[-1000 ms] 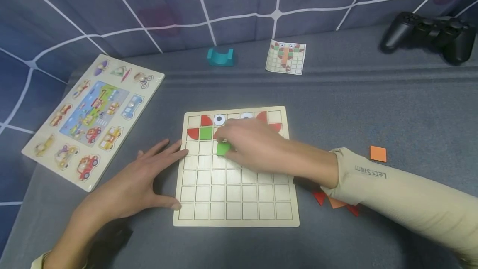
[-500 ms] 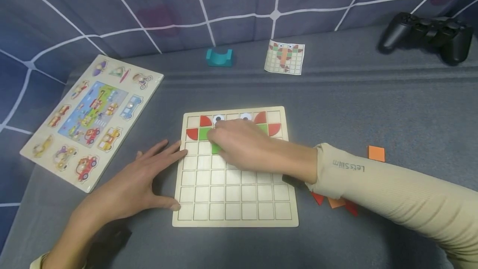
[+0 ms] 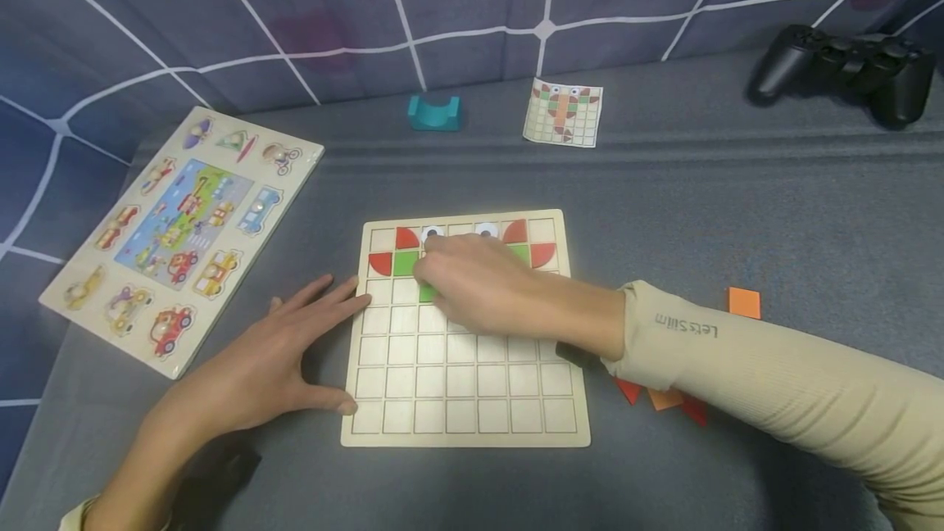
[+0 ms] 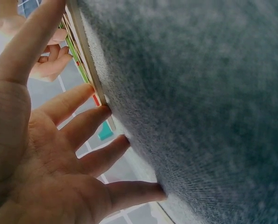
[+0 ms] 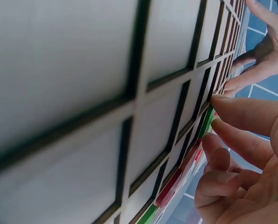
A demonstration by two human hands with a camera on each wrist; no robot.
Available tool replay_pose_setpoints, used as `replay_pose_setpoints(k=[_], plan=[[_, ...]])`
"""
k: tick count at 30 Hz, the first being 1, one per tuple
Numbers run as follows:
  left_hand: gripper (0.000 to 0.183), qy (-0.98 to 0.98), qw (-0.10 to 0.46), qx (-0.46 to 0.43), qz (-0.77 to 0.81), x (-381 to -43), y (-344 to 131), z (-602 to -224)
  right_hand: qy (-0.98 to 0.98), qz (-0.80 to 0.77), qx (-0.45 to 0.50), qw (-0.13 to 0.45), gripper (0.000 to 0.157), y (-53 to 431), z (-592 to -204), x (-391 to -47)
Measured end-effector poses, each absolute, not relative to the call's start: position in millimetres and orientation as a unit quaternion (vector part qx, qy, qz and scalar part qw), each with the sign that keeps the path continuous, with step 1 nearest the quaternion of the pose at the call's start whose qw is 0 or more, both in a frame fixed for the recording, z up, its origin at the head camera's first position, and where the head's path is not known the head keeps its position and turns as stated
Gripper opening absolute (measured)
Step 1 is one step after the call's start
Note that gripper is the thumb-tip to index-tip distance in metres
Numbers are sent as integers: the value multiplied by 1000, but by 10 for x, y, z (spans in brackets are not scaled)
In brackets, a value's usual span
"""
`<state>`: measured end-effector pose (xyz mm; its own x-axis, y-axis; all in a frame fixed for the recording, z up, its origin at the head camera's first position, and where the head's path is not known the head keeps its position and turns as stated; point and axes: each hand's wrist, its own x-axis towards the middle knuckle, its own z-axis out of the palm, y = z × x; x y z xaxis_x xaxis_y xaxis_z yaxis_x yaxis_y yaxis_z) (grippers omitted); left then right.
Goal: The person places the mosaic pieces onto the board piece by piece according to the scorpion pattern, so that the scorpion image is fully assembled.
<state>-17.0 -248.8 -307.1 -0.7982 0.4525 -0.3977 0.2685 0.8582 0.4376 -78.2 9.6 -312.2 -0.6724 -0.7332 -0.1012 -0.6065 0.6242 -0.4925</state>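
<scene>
A pale wooden grid board (image 3: 465, 439) lies in front of me. My left hand (image 3: 254, 367) spreads its fingers beside it, thumb and fingertips against its left edge. Over the board's upper middle is my right hand (image 3: 483, 285). In the right wrist view its thumb and index finger pinch a green square tile (image 5: 206, 120) at a grid cell; its other fingers are curled. Red quarter-round tiles (image 3: 380, 264), another green square (image 3: 405, 263) and two eye tiles (image 3: 487, 229) fill cells in the top rows. The right hand hides several cells.
Orange (image 3: 744, 302) and red (image 3: 628, 390) tiles lie right of the board, some under the right sleeve. A pattern card (image 3: 583, 117) and teal holder (image 3: 434, 114) are behind it. A vehicle puzzle (image 3: 184, 236) lies left, a black game controller (image 3: 841, 72) far right.
My right hand has shifted slightly left over the board along with its forearm, covering more of the green square tile, then stayed nearly still. The left hand keeps its place.
</scene>
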Motion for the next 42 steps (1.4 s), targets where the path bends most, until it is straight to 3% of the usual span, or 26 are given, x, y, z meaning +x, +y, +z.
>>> replay_pose_setpoints(k=[9,14,16,20,36,42], plan=[[112,929,257,189,186,-174,-2481,-3069,890,-206,-383,140,14,102,-3119,-779],[112,929,259,187,187,-170,-2481,-3066,875,-209,-398,180,10,225,-3028,-787],[112,929,261,186,187,-171,-2480,-3068,871,-212,-399,194,9,327,-2978,-783],[111,928,262,187,185,-175,-2475,-3071,866,-235,-401,185,24,581,-2935,-747],[109,926,261,191,194,-161,-2496,-3061,870,-273,-373,169,29,1589,-3155,-357],[108,928,257,194,189,-160,-2495,-3063,876,-273,-349,191,31,1872,-3228,-192]])
